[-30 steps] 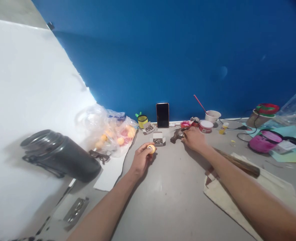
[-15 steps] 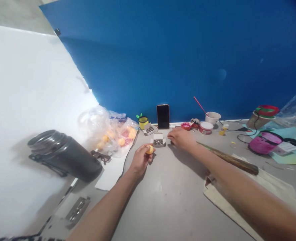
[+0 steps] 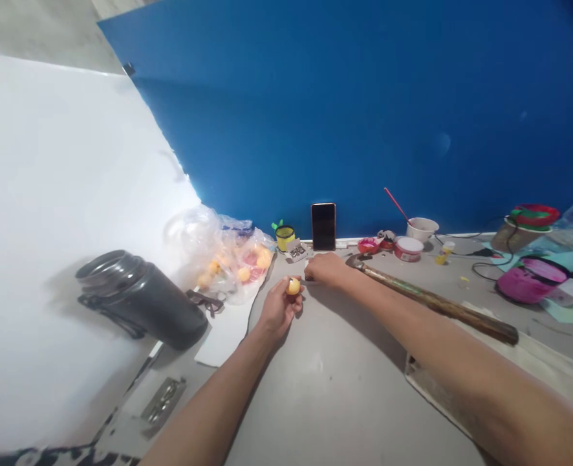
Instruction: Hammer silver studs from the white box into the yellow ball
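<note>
A small yellow-orange ball [image 3: 293,286] is pinched between the thumb and fingers of my left hand [image 3: 279,308], just above the grey table. My right hand [image 3: 329,269] reaches in from the right, its fingers curled downward over the spot of a small open box of metal bits. That box is now almost wholly covered by the hand, and what the fingertips hold cannot be made out. Behind the hands, a second small box of metal bits [image 3: 296,250] lies open. To the right of my right hand lies a hammer [image 3: 429,296] with a worn wooden handle.
A dark flask [image 3: 143,301] lies at left, near a plastic bag of orange balls [image 3: 240,262]. A phone [image 3: 324,226] stands upright against the blue board. At right are a white cup [image 3: 421,229], a round tub [image 3: 408,249] and a pink container [image 3: 529,279].
My right hand has moved left onto the small open box, covering it, and the hammer's head has come into view. My left hand still holds the ball. The view has shifted slightly.
</note>
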### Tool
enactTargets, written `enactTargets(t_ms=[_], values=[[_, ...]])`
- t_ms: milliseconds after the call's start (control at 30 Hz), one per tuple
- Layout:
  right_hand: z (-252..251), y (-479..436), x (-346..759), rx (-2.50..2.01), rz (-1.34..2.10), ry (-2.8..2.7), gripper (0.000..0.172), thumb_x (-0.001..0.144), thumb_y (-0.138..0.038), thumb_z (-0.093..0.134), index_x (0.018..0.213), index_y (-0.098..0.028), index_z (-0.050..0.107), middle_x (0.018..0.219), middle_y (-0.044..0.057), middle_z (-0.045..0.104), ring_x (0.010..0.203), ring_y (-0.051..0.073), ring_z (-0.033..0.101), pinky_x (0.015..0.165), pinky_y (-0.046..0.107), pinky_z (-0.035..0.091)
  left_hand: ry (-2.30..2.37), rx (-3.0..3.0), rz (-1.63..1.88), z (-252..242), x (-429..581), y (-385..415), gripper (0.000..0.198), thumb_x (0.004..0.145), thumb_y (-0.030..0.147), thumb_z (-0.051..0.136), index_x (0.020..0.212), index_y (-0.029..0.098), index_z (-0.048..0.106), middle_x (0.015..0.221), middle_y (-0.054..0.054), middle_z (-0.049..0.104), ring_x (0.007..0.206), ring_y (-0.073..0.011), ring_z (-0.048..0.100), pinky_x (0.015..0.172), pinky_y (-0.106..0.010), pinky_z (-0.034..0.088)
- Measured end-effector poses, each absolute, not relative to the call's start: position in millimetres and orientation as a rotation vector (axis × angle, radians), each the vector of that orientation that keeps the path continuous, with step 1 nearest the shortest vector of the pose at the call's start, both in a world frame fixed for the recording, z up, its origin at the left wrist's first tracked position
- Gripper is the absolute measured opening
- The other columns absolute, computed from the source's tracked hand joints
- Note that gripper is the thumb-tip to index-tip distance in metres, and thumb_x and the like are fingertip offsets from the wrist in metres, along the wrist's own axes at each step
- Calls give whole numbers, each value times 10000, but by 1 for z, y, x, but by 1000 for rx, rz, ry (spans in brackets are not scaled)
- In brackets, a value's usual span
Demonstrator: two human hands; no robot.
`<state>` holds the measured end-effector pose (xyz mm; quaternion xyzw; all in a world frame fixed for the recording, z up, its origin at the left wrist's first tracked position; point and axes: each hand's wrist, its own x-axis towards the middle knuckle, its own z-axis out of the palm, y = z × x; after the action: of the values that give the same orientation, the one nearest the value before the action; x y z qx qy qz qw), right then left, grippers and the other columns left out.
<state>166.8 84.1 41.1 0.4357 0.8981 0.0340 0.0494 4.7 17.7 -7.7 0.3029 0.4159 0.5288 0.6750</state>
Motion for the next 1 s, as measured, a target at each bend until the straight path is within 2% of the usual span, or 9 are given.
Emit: enactTargets(t_ms=[100,367,600,800,1000], values=[[39,84,168,1333,112,2741,266,951,-176,550,1054,-154,793,1134,162,770,1082,290,711,791,307,498,909,672,1189,-10,5,19,393,876,454,682,1064,110,653,760,-41,616,544,-94,522,470,-193,395],[34,85,167,1427,88,2698,308,945,-130,521,1112,-114,780,1130,208,768,1098,301,721,839,332,512,887,679,1194,-13,3,20,354,849,363,709,1101,121,650,777,-38,612,570,-100,540,486,-191,395],[36,85,165,1462,52,2665,309,971,-171,516,1132,-125,775,1153,214,764,1111,292,721,843,330,521,832,478,1157,-13,-2,25,308,990,406,550,1100,126,620,802,-75,652,567,-114,546,505,-208,421],[40,86,165,1453,13,2662,283,933,-131,557,1116,-108,772,1149,217,763,1111,312,721,840,341,522,847,427,1140,-13,-5,28,368,1035,439,455,1080,119,631,820,-112,696,523,-110,528,499,-220,422],[36,91,170,1513,-74,2723,264,946,-236,577,1111,-119,747,1151,206,761,1080,316,719,785,315,492,869,406,1134,-10,-3,27,417,1063,436,382,1044,101,629,787,-114,696,487,-94,506,469,-197,403]])
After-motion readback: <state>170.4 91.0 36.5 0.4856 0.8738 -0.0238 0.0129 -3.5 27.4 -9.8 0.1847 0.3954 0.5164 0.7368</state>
